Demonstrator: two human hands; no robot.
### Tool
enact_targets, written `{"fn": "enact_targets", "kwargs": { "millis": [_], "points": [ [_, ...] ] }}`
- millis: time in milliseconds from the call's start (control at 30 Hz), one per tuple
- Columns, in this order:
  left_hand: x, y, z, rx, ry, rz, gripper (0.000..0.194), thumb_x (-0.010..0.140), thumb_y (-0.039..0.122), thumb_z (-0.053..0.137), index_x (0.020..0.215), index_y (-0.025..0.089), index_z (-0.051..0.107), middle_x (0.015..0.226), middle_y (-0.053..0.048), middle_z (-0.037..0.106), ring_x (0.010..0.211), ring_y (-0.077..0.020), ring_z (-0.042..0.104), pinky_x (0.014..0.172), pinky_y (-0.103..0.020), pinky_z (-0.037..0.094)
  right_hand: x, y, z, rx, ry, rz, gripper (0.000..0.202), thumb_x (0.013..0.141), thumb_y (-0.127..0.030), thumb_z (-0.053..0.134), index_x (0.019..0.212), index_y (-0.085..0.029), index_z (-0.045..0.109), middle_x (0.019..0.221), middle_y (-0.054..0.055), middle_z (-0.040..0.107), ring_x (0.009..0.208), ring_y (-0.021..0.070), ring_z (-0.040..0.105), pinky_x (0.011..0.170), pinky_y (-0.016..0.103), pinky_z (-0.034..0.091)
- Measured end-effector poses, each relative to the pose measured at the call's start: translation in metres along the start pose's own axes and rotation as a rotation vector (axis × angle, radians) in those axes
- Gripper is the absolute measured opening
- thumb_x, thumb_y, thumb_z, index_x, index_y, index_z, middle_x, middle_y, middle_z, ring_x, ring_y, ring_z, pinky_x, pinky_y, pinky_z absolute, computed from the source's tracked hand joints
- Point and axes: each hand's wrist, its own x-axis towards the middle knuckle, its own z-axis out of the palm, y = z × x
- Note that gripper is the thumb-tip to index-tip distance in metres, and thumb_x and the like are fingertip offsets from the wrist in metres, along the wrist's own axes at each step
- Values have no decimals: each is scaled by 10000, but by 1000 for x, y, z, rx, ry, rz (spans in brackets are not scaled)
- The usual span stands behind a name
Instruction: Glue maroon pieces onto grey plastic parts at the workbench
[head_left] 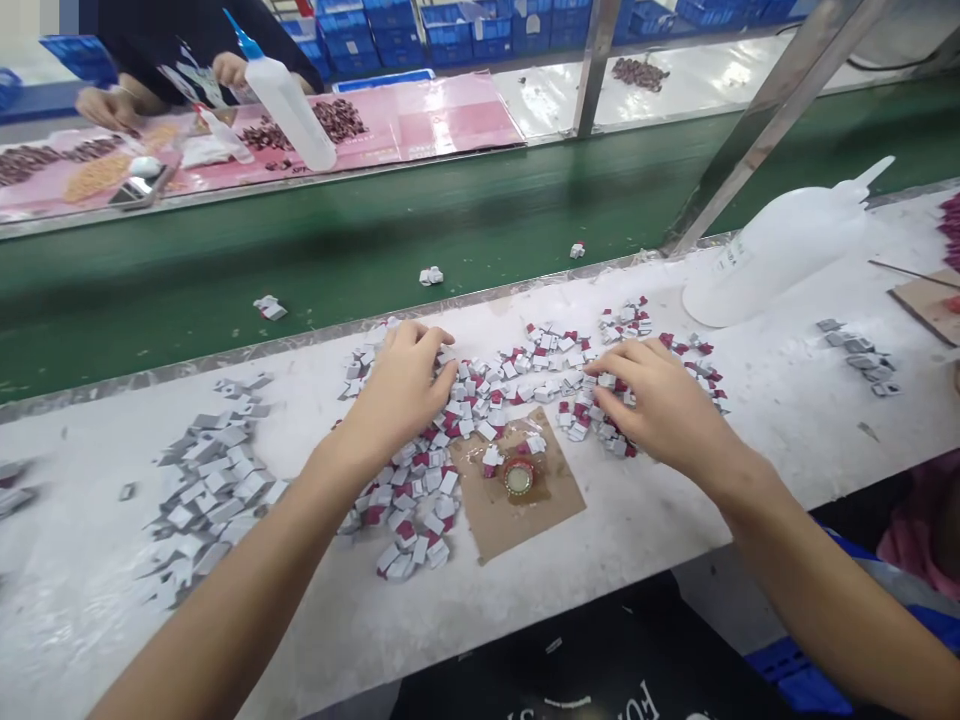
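Observation:
My left hand (pixel 412 372) rests over the left part of a heap of small grey-and-dark-red plastic pieces (pixel 420 480). Its thumb and forefinger are apart, and the other fingertips are hidden behind the hand. At the heap's right end, my right hand (pixel 652 395) reaches in with fingers spread, touching the pieces; I see nothing gripped in it. Between the hands lies a brown cardboard square (pixel 487 525), wet-looking, with a small round cap (pixel 519 478) and two of the pieces on it.
Plain grey pieces (pixel 217 480) are piled at left. A white squeeze bottle (pixel 780 250) lies tilted at right. Beyond the table edge runs a green conveyor belt (pixel 480 230) carrying a few pieces. Across it, a co-worker's hands (pixel 112 105) work near a bottle (pixel 289 110).

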Motion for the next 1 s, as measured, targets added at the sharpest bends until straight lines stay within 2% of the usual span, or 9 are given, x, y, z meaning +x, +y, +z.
{"fn": "enact_targets", "kwargs": {
  "millis": [133,300,467,533,600,733,800,867,1000],
  "points": [
    [-54,11,-12,-56,130,30,373,1136,414,522,1375,212,726,1402,-187,708,1382,-422,668,1183,-614,549,-25,15,-9,21,74,32,341,1126,-235,571,1352,-177,819,1209,152,798,1144,363,700,961,510,602],
    [-133,16,-14,-58,249,-31,336,1142,473,604,1397,286,717,1389,-163,735,1385,-457,680,1112,-649,576,-30,19,6,38,127,106,445,1122,-330,655,1513,-156,776,1234,193,755,1211,409,673,1021,568,596],
    [-186,36,-6,-179,398,-261,243,1142,461,673,1344,342,734,1370,-101,748,1411,-411,680,1197,-643,524,-10,22,19,86,118,147,284,1069,-286,661,1243,-206,870,1144,179,750,1185,414,702,1006,574,614],
    [-199,52,-5,-245,445,-329,230,1139,433,699,1342,331,735,1387,-84,739,1412,-376,682,1237,-608,510,-7,22,13,107,134,142,210,1042,-269,678,1155,-221,848,1109,162,764,1149,399,736,987,557,625],
    [-207,72,-5,-334,454,-345,214,1137,382,715,1344,330,730,1375,-60,734,1368,-324,702,1230,-545,533,-11,12,4,177,183,167,157,1028,-294,714,1139,-226,801,1025,130,766,993,351,771,883,507,641],
    [-209,119,7,-680,314,-189,399,1139,294,733,1513,370,617,1393,-25,737,1262,-224,745,1124,-410,622,-42,-38,-8,746,157,270,239,991,-423,863,1067,-272,695,752,-14,690,610,216,713,589,343,603],
    [-206,138,19,-865,244,-82,507,1117,280,775,1567,372,561,1378,-26,748,1226,-210,765,1087,-386,649,-66,-70,-7,1033,75,253,267,983,-436,900,1110,-276,729,842,-11,744,628,194,762,599,313,649],
    [-206,150,30,-974,258,-34,427,1118,244,769,1496,351,602,1275,-18,766,1145,-197,782,1033,-368,664,-91,-96,-1,1185,13,229,236,1017,-433,887,1174,-283,795,950,8,793,707,188,817,657,296,699],
    [-217,147,41,-1030,271,-79,171,1163,192,669,1287,303,707,1096,-11,787,1005,-182,794,935,-347,662,-127,-108,13,1296,-138,277,202,1035,-440,896,1151,-284,841,904,20,840,842,221,879,758,287,751]
  ]
}}
